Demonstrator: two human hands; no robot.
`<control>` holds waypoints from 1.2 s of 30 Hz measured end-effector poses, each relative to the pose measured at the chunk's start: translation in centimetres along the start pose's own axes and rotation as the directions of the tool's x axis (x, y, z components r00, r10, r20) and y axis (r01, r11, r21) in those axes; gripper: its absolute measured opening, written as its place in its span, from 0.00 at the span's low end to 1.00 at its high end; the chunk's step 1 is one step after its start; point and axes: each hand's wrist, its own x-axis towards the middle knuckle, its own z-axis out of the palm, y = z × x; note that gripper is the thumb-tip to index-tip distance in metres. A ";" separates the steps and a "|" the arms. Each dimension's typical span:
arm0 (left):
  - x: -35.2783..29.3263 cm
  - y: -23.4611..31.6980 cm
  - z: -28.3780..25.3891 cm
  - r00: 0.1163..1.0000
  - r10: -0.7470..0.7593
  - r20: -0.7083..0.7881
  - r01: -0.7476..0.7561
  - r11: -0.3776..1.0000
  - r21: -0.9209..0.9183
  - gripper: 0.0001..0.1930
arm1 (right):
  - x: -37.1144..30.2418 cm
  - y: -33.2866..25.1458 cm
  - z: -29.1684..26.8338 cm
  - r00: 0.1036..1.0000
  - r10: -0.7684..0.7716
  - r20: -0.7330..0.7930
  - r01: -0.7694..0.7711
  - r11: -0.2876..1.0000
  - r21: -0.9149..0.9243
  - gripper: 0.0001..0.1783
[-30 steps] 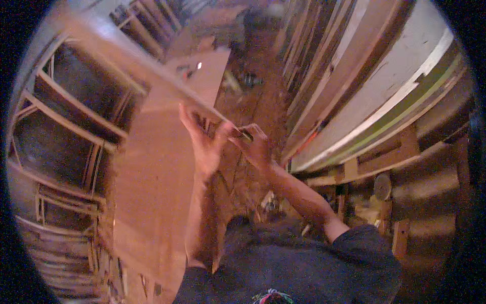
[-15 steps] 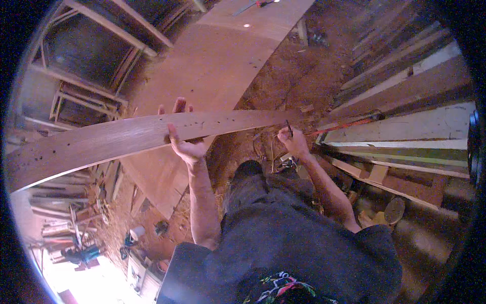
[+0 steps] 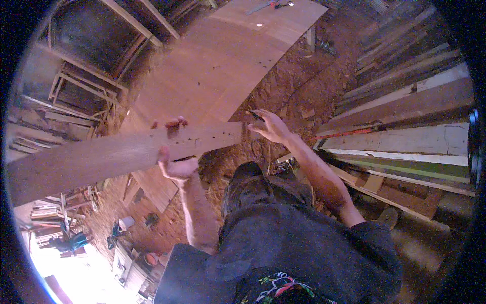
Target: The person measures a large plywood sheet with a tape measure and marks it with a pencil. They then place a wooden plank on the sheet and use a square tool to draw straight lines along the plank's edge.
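Left fingers are clasped across the plank, apparently to steady it, while a dark stick is pinched by right fingers near the plank's end

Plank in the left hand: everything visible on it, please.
The wooden plank is long, flat and brownish, with dark specks on its face. It lies crosswise in view, its left part running to the picture's dark rim and its right end near the right hand; contact there is unclear. The left hand grips it across its width, thumb on the face, other fingers at the far edge.
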 end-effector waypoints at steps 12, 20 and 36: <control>18.0 15.0 10.2 0.664 0.346 0.662 -0.742 0.194 0.642 0.39 | 7.9 -14.5 -6.2 0.896 -0.433 0.104 0.405 0.889 0.213 0.22; 8.8 6.9 3.2 0.942 0.282 0.181 -0.328 0.665 0.671 0.49 | 8.0 -15.9 -6.3 0.993 -0.048 -0.104 0.082 0.933 0.350 0.15; -24.8 3.3 -16.8 0.887 -0.128 -0.443 0.403 -0.254 0.879 0.61 | 11.6 -14.0 2.4 0.852 0.507 -0.133 -0.204 0.554 0.807 0.20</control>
